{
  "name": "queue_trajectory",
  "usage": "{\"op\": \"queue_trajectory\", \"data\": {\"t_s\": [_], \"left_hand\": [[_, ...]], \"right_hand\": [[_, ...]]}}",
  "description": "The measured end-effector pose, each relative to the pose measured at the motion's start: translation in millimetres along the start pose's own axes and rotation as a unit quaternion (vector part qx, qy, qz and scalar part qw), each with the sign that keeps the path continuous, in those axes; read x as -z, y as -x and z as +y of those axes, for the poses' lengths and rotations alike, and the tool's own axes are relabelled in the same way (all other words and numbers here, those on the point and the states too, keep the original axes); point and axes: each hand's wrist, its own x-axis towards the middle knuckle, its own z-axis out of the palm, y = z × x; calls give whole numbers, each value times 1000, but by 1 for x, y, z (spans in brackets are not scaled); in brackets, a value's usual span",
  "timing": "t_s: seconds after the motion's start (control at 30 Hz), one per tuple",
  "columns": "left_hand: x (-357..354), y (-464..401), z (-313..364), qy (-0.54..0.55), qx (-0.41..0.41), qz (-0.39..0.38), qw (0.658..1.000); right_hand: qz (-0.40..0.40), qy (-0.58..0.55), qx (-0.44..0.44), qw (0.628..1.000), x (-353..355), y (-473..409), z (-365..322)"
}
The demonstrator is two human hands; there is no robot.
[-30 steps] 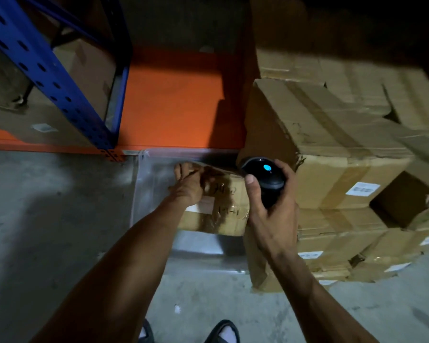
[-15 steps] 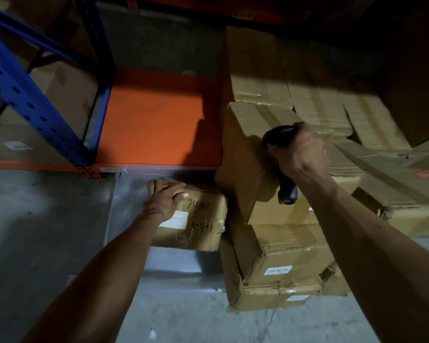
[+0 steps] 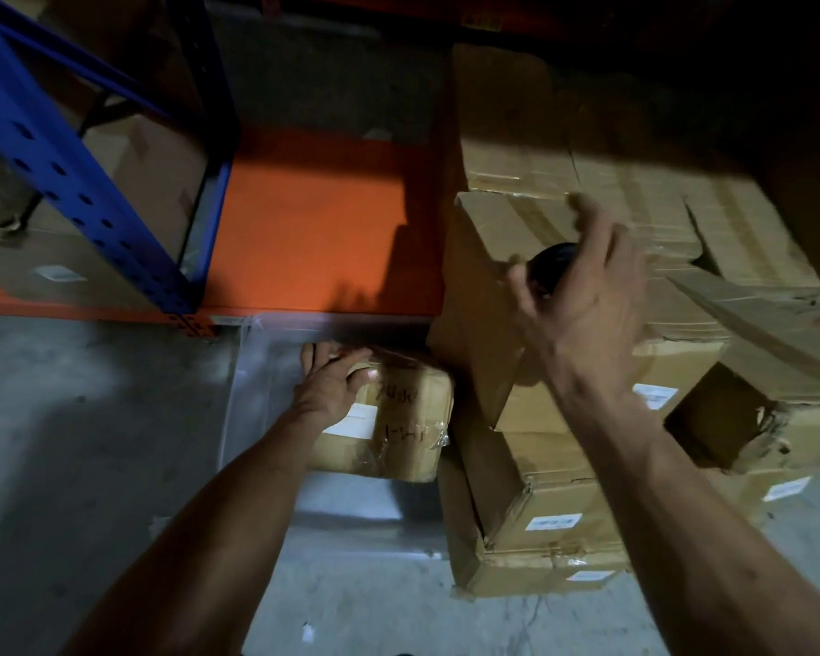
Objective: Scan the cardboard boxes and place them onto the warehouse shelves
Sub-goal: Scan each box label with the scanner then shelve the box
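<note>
A: How far along? The orange shelf point(image 3: 313, 220) looks bare, the stacked boxes point(image 3: 555, 490) sit on the floor.

B: Early. Left hand point(image 3: 332, 385) rests flat on the small box point(image 3: 389, 423); right hand point(image 3: 583, 295), blurred, grips the scanner point(image 3: 552, 262).
</note>
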Motion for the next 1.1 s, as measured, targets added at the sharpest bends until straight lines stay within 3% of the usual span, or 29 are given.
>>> {"op": "queue_trajectory", "data": {"t_s": [0.03,0.1,0.2,0.3,0.4,0.5,0.57,0.73,0.87,1.1], "left_hand": [[2,3,0,-8,-7,12,1000],[2,11,-5,-16,-32,34,999],[1,29,-20,33,-56,47,997],[3,53,-27,69,-61,34,995],[-2,67,-32,116,-4,27,993],[-8,66,-35,210,100,-39,972],[-16,68,-43,254,89,-40,962],[-29,84,-50,272,158,-6,949],[-35,98,-51,287,146,-9,947],[-12,107,-48,316,158,28,935]], "right_hand": [[10,-40,37,998,-9,16,-10],[-63,-104,33,992,-40,47,-23],[-233,-140,-169,947,-106,81,-13],[-292,-192,-360,865,-158,98,16],[-301,-241,-400,832,-181,121,37],[-288,-255,-400,831,-186,149,41],[-281,-270,-404,828,-190,164,41],[-294,-267,-437,807,-188,184,56],[-271,-305,-467,784,-191,199,61],[-246,-310,-453,798,-188,214,48]]}}
